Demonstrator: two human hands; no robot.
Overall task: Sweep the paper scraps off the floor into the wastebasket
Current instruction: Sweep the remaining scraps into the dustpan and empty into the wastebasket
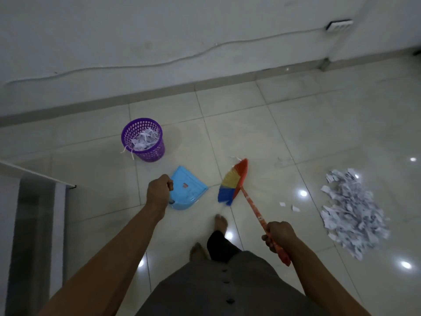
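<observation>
Closest to you, your right hand (279, 233) is curled in a fist around the lower end of the orange-handled broom with red, yellow and blue bristles (232, 181). The handle slants up and away from you, and the brush head sits just right of the dustpan without touching it. Your left hand (159, 192) is out in front on a straight arm, knuckles up, fingers wrapped round the handle of the light blue plastic dustpan (189, 190). The pan's open mouth faces away to the right, and there's a small red mark on its inside. Can't tell whether it's resting on the glossy cream tile floor (262, 137) or held just off it. Your bare foot (221, 222) is planted between the two hands.

Off to your right, well apart from the broom, is the heap of white torn paper scraps (350, 213). It's a crumpled, loose pile, with a couple of stray bits (295, 208) lying between it and the broom handle.

Further out on the left, past the dustpan, the round purple plastic mesh wastebasket (152, 153) stands upright. It's partly filled with white shredded paper, and a few strips hang over its near rim. Behind it runs the grey skirting and the white wall (159, 30).
</observation>
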